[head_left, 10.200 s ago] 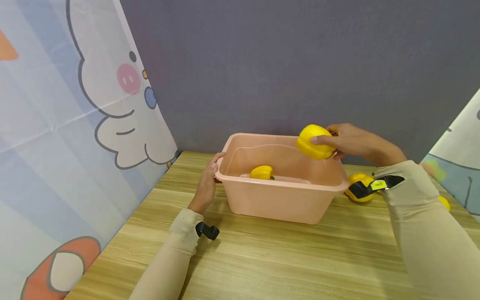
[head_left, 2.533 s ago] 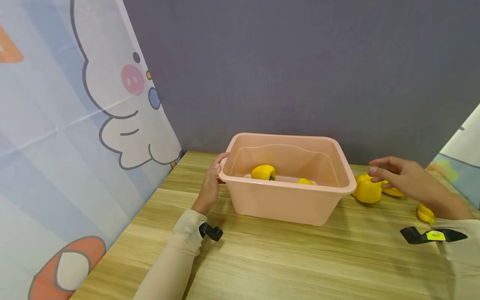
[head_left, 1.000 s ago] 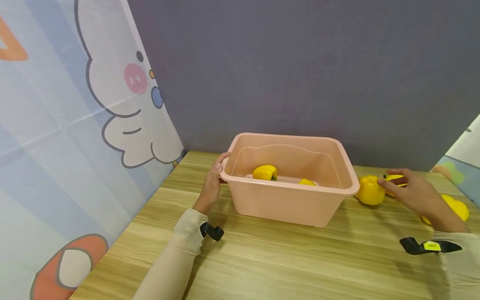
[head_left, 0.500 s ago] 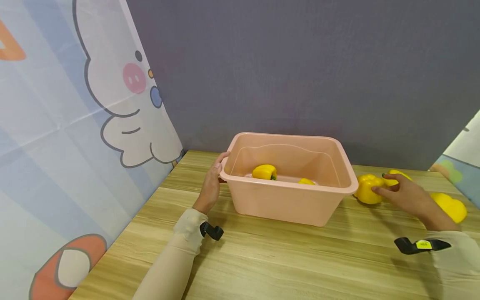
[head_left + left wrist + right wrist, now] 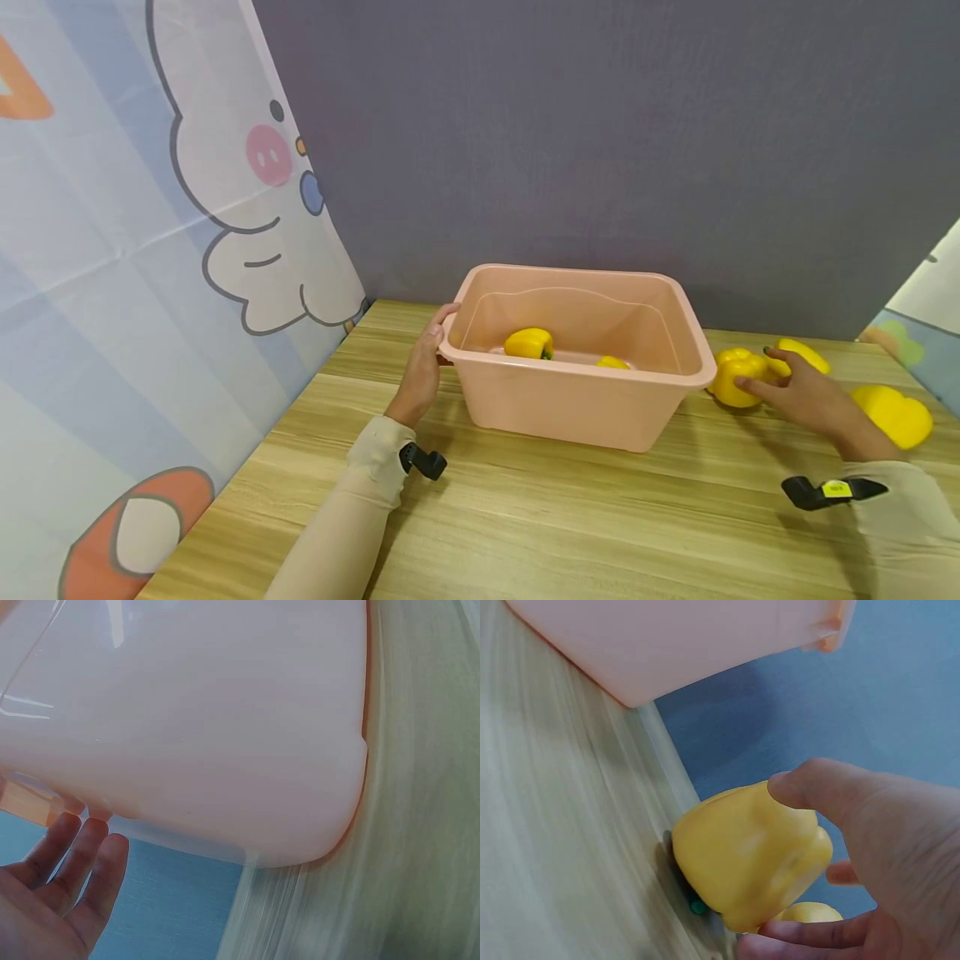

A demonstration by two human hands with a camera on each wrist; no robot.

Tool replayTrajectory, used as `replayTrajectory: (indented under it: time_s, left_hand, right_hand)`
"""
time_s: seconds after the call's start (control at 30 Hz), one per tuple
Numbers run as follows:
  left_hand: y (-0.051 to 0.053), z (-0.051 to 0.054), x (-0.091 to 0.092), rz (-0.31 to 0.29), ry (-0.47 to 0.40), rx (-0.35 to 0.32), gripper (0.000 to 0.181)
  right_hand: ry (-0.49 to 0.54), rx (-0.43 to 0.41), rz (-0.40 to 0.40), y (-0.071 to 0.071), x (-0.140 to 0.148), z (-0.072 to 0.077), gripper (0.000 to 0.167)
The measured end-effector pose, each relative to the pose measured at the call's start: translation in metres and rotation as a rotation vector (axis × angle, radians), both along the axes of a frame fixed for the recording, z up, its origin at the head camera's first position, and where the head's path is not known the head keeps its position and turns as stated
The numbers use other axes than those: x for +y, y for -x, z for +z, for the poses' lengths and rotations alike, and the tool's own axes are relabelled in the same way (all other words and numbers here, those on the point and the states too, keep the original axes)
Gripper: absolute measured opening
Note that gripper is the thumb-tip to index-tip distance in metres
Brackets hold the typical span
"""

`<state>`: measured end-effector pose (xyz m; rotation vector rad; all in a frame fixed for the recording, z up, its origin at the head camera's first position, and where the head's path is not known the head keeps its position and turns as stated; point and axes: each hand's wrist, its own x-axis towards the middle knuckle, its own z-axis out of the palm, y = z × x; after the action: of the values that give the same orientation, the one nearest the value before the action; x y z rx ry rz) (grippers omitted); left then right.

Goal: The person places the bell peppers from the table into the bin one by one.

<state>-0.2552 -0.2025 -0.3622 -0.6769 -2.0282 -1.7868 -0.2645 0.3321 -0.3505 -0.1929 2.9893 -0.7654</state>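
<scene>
A pink plastic tub stands on the wooden table. My left hand grips its left end, with fingertips under the rim handle in the left wrist view. Inside lie one yellow bell pepper and the visible top of another yellow piece, mostly hidden by the front wall. Right of the tub, a yellow bell pepper rests on the table. My right hand is at its right side, thumb and fingers spread around it. In the right wrist view the thumb tip overlaps the pepper; firm contact cannot be told.
Behind the right hand lies another yellow bell pepper. A larger yellow pepper shape sits further right, partly behind the wrist. A dark grey wall rises behind the table, and a cartoon-printed sheet hangs at the left.
Since the earliest frame, the right hand has let go of a yellow bell pepper and gone right. In the last second it moved slightly left, closer to the pepper beside the tub. The left hand stays.
</scene>
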Motion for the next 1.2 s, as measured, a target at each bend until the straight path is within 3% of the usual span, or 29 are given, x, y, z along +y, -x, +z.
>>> replayTrajectory:
  time_s: [0.4, 0.77, 1.2]
  left_hand:
    - [0.001, 0.0, 0.0, -0.009, 0.007, -0.003, 0.056]
    - [-0.002, 0.004, -0.002, 0.004, 0.015, -0.053, 0.051]
    - [-0.002, 0.0, -0.001, 0.019, 0.016, -0.003, 0.054]
  right_hand:
    - [0.0, 0.014, 0.021, 0.001, -0.003, -0.011, 0.1]
    - [-0.026, 0.015, -0.009, 0.002, -0.01, -0.014, 0.107]
    - [-0.034, 0.029, -0.031, 0.001, -0.01, -0.019, 0.109]
